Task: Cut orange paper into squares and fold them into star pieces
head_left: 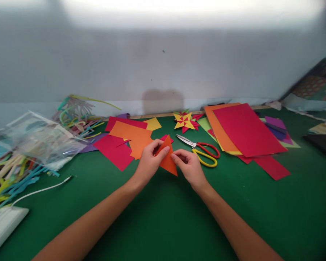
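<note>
A folded triangle of orange paper (pixel 168 163) is held up over the green table, between my two hands. My left hand (pixel 151 159) pinches it from the left, thumb on its face. On the other side, the fingertips of my right hand (pixel 189 167) close on its right edge. Just beyond my right hand lie scissors (pixel 206 154) with one red and one yellow handle, blades slightly apart. Orange and red paper pieces (pixel 115 150) spread out beside my left hand. Behind, folded paper stars (pixel 184 121) in yellow, red and green sit near the wall.
Large red sheets (pixel 247 130) overlap orange sheets (pixel 217 125) at the right, with a dark pen-like object (pixel 275 127) nearby. Pipe cleaners (pixel 13 174), a clear plastic bag (pixel 40 134) and a white device with a cable (pixel 8 224) occupy the left.
</note>
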A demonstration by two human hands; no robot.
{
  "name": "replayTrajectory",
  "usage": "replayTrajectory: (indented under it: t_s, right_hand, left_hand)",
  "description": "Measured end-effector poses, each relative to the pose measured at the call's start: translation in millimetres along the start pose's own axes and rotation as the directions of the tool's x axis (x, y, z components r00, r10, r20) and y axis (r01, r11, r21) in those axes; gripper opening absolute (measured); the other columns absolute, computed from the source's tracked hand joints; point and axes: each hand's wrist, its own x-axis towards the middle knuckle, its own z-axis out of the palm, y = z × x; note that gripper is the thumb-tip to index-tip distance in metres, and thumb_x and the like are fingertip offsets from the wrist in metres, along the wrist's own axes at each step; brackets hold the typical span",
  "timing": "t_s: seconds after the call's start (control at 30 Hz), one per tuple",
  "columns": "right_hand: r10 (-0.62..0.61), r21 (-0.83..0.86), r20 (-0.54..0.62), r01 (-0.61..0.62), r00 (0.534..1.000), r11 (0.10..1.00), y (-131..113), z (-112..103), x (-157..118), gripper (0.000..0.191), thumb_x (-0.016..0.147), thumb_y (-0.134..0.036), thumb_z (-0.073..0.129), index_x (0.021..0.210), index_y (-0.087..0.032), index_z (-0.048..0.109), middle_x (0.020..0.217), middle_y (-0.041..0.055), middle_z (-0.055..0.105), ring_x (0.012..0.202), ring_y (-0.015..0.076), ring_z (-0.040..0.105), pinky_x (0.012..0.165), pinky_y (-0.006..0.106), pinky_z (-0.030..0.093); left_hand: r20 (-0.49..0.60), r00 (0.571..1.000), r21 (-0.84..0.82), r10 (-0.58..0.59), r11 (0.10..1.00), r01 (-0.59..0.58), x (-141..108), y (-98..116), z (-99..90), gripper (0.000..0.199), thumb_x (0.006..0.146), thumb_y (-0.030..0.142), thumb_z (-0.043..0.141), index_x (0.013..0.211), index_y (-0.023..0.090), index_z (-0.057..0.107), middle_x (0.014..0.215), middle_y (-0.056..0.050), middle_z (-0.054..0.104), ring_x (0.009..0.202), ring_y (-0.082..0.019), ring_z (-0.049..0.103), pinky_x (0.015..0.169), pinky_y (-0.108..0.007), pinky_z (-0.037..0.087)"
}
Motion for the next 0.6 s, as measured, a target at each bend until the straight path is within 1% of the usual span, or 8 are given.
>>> replayTrajectory:
  t_s: [0.13,0.23,0.3,0.33,0.4,0.47,0.53,0.6]
  right_hand:
    - [0.035,0.032,-0.009,-0.035,0.999,0.999,3.4,-3.7,3.2,0.018,0.083,-0.038,0.077,0.089,-0.022,0.073,0.083,0.003,0.073,0.076,0.0195,0.068,0.069,0.029,0.054]
    - [0.05,0.087,-0.034,-0.047,0.998,0.995,3.2,-10.1,6.8,0.018,0.082,-0.037,0.077,0.091,-0.022,0.074,0.083,0.003,0.073,0.075,0.0186,0.067,0.068,0.028,0.055]
    - [0.043,0.094,-0.065,-0.036,0.997,0.995,1.8,-15.9,9.4,0.017,0.083,-0.037,0.077,0.091,-0.022,0.076,0.084,0.0034,0.074,0.075,0.0185,0.067,0.068,0.028,0.055]
    - [0.039,0.087,-0.08,-0.032,0.996,0.996,0.9,-18.9,10.6,0.017,0.082,-0.037,0.077,0.09,-0.021,0.076,0.082,0.0034,0.074,0.074,0.0184,0.067,0.067,0.028,0.055]
    - [0.043,0.074,-0.099,-0.036,0.994,0.997,-0.7,-24.3,12.8,0.017,0.082,-0.036,0.077,0.089,-0.021,0.077,0.077,0.0031,0.073,0.07,0.018,0.065,0.062,0.028,0.054]
    - [0.047,0.07,-0.111,-0.039,0.993,0.997,-1.9,-28.6,14.4,0.017,0.081,-0.035,0.078,0.088,-0.02,0.077,0.074,0.0026,0.071,0.066,0.0174,0.063,0.057,0.027,0.051]
    - [0.037,0.078,-0.121,-0.027,0.992,0.997,-2.6,-32.3,15.4,0.016,0.081,-0.034,0.078,0.088,-0.02,0.077,0.074,0.0024,0.071,0.065,0.0168,0.062,0.056,0.027,0.05]
    - [0.019,0.09,-0.124,-0.008,0.992,0.996,-3.1,-36.1,16.1,0.015,0.081,-0.033,0.077,0.089,-0.02,0.077,0.077,0.0021,0.072,0.065,0.0162,0.061,0.058,0.028,0.051]
  left_hand:
    - [-0.068,0.998,-0.036,-0.013,0.999,0.01,4.8,-3.2,-4.9,0.023,0.093,0.04,0.066,0.085,0.018,0.061,0.079,0.001,0.056,0.074,-0.014,0.052,0.066,-0.024,0.042]
    - [-0.07,0.997,-0.059,-0.014,0.998,0.01,11.4,-4.1,-12.9,0.025,0.091,0.04,0.069,0.085,0.018,0.061,0.077,0.0,0.055,0.07,-0.013,0.052,0.062,-0.024,0.041]
    - [-0.057,0.998,-0.069,0.006,0.998,-0.01,14.7,-3.2,-17.7,0.022,0.091,0.038,0.069,0.102,0.019,0.063,0.074,0.002,0.056,0.069,-0.013,0.054,0.063,-0.024,0.042]
    - [-0.054,0.998,-0.05,0.029,0.998,-0.032,15.7,-2.4,-19.6,0.029,0.092,0.036,0.068,0.116,0.021,0.061,0.072,0.003,0.055,0.068,-0.013,0.054,0.063,-0.024,0.043]
    - [-0.04,0.994,0.053,0.097,0.994,-0.095,16.3,-0.6,-22.7,0.049,0.093,0.032,0.066,0.139,0.024,0.051,0.069,0.005,0.054,0.065,-0.013,0.053,0.066,-0.025,0.044]
    - [0.014,0.984,0.195,0.18,0.964,-0.179,15.7,0.9,-25.5,0.054,0.095,0.03,0.063,0.147,0.027,0.049,0.071,0.003,0.058,0.067,-0.014,0.055,0.071,-0.026,0.046]
    - [0.113,0.966,0.274,0.231,0.927,-0.254,14.8,2.1,-29.0,0.043,0.098,0.03,0.058,0.141,0.028,0.059,0.084,-0.001,0.067,0.077,-0.016,0.061,0.08,-0.029,0.049]
    - [0.251,0.94,0.28,0.23,0.912,-0.298,14.4,3.3,-33.7,0.035,0.101,0.032,0.054,0.133,0.028,0.067,0.102,-0.005,0.073,0.092,-0.019,0.066,0.088,-0.032,0.051]
